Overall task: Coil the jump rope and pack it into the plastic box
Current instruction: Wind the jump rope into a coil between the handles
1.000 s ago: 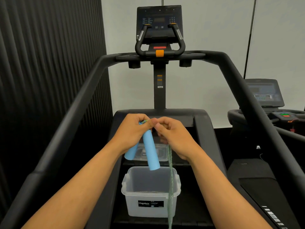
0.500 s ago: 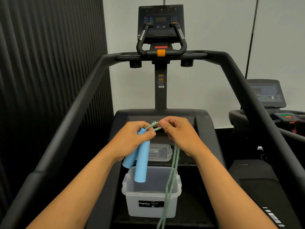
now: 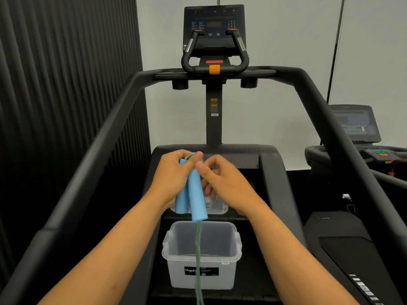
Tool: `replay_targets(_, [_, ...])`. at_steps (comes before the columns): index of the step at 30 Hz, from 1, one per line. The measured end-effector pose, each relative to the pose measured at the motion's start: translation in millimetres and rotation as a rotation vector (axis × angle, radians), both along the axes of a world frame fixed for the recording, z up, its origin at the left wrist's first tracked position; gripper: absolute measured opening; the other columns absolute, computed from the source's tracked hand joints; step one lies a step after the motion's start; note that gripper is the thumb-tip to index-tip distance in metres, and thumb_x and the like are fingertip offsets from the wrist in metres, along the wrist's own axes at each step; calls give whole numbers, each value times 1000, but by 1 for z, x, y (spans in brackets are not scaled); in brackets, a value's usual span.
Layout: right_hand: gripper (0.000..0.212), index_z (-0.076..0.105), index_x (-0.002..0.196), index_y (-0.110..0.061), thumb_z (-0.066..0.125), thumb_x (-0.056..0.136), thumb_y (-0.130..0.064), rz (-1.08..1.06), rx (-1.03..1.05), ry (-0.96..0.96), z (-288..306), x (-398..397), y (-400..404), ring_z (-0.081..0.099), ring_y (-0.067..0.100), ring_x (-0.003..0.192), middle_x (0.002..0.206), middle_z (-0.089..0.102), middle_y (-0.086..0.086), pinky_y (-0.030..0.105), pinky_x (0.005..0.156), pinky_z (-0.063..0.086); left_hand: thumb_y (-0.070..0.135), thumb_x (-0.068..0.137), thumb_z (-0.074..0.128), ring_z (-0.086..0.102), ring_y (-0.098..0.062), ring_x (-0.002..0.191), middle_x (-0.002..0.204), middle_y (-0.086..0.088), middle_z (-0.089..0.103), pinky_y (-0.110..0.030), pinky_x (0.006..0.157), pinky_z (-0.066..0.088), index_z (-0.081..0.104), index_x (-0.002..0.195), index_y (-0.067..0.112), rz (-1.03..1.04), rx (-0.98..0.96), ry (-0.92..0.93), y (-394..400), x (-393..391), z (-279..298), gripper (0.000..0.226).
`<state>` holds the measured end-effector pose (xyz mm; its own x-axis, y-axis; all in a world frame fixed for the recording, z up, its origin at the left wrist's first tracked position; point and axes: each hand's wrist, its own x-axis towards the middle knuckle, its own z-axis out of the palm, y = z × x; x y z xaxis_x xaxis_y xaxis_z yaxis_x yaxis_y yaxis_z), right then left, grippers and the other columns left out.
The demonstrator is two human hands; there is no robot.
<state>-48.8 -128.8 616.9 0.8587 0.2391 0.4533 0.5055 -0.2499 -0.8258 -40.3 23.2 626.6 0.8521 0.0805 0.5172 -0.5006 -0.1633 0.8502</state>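
Left hand [image 3: 170, 175] gripping two blue handles [image 3: 193, 194], right hand [image 3: 222, 183] fingers curled beside them, grasp unclear, rope [image 3: 198, 249] hanging over open box [image 3: 231, 280], lid [image 3: 217, 208] behind

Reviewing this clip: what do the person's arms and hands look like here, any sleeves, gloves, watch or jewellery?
Both forearms are bare from the bottom edge of the frame up to the wrists; no sleeve reaches into view. The left hand and the right hand wear no gloves. No watch, bracelet or ring is visible on either, though the fingers are slightly motion-blurred, so a thin ring could be missed. No markings show.
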Motion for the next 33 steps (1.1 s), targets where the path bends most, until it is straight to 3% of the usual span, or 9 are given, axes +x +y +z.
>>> replay_targets(3, [48,58,108,-3,65,94,-48,56,94,131,-5,2,7,73,29,74,95,76,17,50,75,61,35,94,69,64,-18,69,76,-7,69,-42,72,58,70,88,2,-35,10,23,-4,1,0,33])
replay_targets(5, [48,60,109,4,68,94,-40,115,190,192,-8,4,7,73,30,77,98,76,21,55,82,59,36,96,67,65,-18,71,77,-8,70,-43,74,58,72,86,5,-14,25,12,-4,3,1,33])
replay_targets(9, [25,71,103,3,66,98,-21,254,183,248,-9,7,2,74,27,82,94,76,15,43,79,62,34,102,58,65,-16,69,81,-5,71,-36,62,56,74,86,11,-6,55,51,1,6,3,32])
replay_targets(13, [16,64,93,-4,48,96,-7,211,295,275,-5,10,2,69,31,80,84,69,16,49,86,60,23,103,55,52,-15,57,77,-6,61,-31,53,48,74,87,8,-98,-18,112,5,6,3,28])
replay_targets(19, [20,63,89,-7,44,93,-11,136,540,259,2,13,-2,50,19,60,72,52,7,36,61,50,13,96,57,49,-17,57,67,-5,56,-30,49,43,74,90,0,-176,-105,186,8,2,5,23])
replay_targets(25, [21,72,117,-26,63,98,-22,20,201,-42,3,13,-4,57,14,67,91,72,5,30,66,55,14,98,52,52,-17,54,66,-8,55,-31,51,45,68,82,1,-278,0,236,5,-11,10,26])
replay_targets(28, [15,75,103,-21,63,99,-27,34,88,-69,5,11,-9,56,15,67,87,71,14,32,66,53,14,98,53,52,-19,54,66,-10,55,-32,53,47,62,74,4,-311,29,236,5,-15,14,28])
replay_targets(31, [24,73,87,-16,62,99,-34,-26,-60,-154,8,12,-16,59,30,70,85,71,13,44,70,54,14,99,56,52,-18,53,67,-9,55,-31,53,49,68,78,4,-355,59,232,8,-17,13,26])
replay_targets(33, [26,71,83,-17,64,97,-38,-57,-88,-188,10,13,-18,57,25,68,81,69,14,47,72,52,8,98,59,52,-18,50,66,-9,55,-32,54,53,72,85,5,-369,78,211,8,-16,10,18])
